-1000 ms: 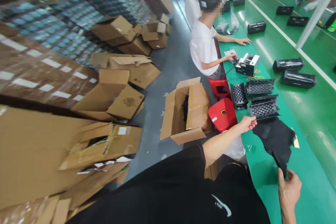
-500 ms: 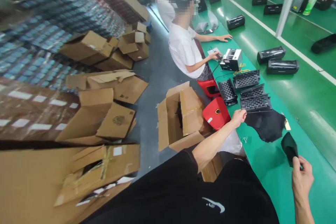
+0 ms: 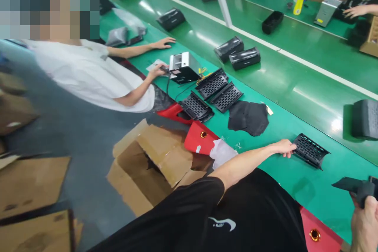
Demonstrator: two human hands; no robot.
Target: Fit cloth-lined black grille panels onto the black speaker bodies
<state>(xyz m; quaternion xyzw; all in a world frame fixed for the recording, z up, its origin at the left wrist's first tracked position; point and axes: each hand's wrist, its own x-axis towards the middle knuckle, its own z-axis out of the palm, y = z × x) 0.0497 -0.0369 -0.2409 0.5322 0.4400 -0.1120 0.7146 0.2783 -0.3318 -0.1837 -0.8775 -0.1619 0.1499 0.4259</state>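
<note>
My left hand point(image 3: 284, 148) pinches the left end of a black perforated grille panel point(image 3: 312, 150), which is over the green table. At the right edge, my right hand point(image 3: 366, 218) grips a dark, flexible fabric piece point(image 3: 350, 184), partly bent upward. A flat black fabric sheet point(image 3: 248, 118) lies behind my left arm. Beyond it sit several more grille panels, among them a curved one point(image 3: 196, 106) near the table's edge.
A co-worker in a white shirt point(image 3: 85, 75) sits at left, holding a tool beside a black-and-silver box point(image 3: 184, 67). Wrapped black cylindrical units point(image 3: 245, 58) rest on the green belt. An open carton point(image 3: 156, 161) and red stools point(image 3: 199, 136) stand by the table.
The view has swung right. My left hand has taken a grille panel from the group and moved it right along the table. My right hand still holds the dark fabric.
</note>
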